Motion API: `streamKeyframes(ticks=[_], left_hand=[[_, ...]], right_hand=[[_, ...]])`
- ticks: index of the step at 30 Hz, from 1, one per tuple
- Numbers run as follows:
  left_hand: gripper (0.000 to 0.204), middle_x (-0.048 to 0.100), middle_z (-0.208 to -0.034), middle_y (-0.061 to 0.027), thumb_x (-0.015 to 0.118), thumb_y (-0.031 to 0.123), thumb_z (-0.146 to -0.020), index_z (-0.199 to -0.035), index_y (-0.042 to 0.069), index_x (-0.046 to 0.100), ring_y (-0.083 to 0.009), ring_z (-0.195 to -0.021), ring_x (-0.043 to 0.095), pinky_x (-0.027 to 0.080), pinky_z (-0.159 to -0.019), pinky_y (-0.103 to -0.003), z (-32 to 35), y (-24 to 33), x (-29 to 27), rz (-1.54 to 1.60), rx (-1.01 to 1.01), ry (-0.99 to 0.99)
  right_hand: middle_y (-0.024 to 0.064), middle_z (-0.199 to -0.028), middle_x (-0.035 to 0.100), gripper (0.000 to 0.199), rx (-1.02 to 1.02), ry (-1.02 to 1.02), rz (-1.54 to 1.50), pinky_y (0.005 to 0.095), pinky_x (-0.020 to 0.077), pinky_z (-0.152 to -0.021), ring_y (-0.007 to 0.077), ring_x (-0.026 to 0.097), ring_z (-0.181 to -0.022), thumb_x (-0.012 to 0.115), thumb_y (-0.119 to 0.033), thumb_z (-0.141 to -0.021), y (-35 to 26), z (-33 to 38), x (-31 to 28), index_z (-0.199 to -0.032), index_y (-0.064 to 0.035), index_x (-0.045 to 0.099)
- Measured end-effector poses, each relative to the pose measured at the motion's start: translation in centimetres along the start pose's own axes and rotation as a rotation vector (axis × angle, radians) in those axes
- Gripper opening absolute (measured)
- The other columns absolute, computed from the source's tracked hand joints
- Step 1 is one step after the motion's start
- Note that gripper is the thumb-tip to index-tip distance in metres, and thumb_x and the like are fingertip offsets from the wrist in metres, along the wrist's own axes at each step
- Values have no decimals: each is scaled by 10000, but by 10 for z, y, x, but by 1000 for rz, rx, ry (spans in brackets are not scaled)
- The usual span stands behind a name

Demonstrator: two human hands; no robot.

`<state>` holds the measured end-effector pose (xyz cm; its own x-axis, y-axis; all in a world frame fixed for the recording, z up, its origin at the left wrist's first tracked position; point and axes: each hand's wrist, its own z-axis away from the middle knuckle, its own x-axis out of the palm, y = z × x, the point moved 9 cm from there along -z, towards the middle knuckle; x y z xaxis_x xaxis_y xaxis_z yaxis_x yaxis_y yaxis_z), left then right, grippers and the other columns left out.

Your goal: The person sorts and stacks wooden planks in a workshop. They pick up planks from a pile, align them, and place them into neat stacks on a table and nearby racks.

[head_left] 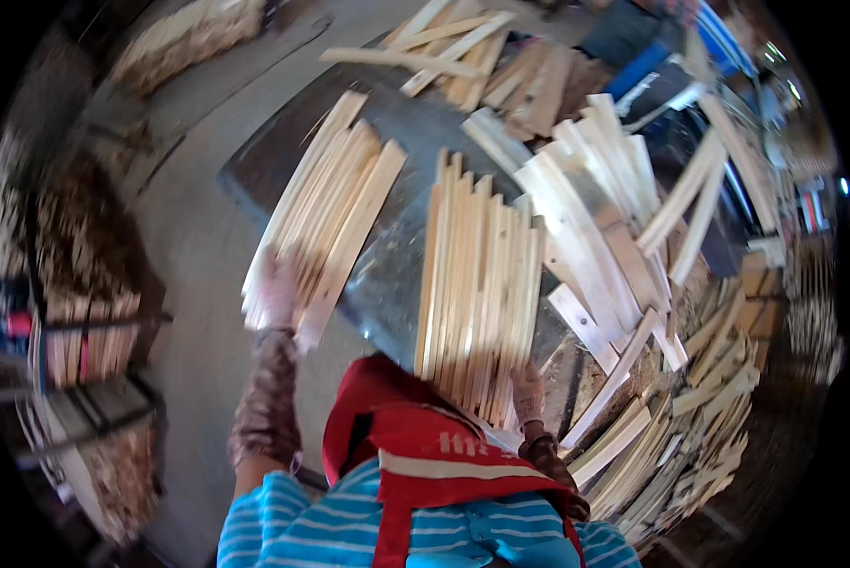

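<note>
My left hand [278, 289], light-coloured and somewhat smeared, is closed over the near end of a slanted bundle of pale wooden slats [335, 204]. The near end of that bundle is blurred and reaches past the table's left edge. A second stack of slats [477, 284] lies side by side in front of me, its far ends uneven. At the near right corner of this stack, my right hand [527, 393] touches its side; its fingers are too unclear to read. Both stacks rest on a dark, worn tabletop [392, 256].
Loose, wider slats [586, 237] lie crossed on the table's right side. More slats [444, 47] are piled beyond the far edge. A large curved heap of slats [671, 454] stands at my near right. Bundled wood [93, 331] stands across the floor [193, 237] at left.
</note>
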<state>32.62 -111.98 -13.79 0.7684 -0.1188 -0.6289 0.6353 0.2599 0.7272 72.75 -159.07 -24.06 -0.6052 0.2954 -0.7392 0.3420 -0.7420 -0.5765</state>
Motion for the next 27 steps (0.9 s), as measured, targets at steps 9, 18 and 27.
streamKeyframes(ticks=[9,18,27], left_hand=[[668,602,-1296,-191,610,374,-970,-1481,20,365,-346,-1086,619,512,-945,-447,-104,-166,-54,222,-221,-82],[508,738,-939,-202,598,410,-914,-1107,-44,721,-309,-892,685,519,-815,-433,-98,-148,-38,145,-138,-159],[596,601,-1335,-282,610,377,-947,-1388,-20,551,-392,-1238,589,462,-1031,-450,-41,32,4,-493,291,-6]], right_hand=[[289,-1190,652,652,311,84,79,528,483,-950,467,610,-1143,615,-510,-875,-41,0,-30,-1393,-128,509],[216,-1312,648,642,453,-54,-139,386,458,-1055,348,602,-1251,612,-476,-914,-48,25,-43,-1395,-52,576],[188,-1277,679,598,372,-5,-257,355,490,-1012,304,652,-1188,612,-453,-928,-3,10,-80,-1403,-90,586]])
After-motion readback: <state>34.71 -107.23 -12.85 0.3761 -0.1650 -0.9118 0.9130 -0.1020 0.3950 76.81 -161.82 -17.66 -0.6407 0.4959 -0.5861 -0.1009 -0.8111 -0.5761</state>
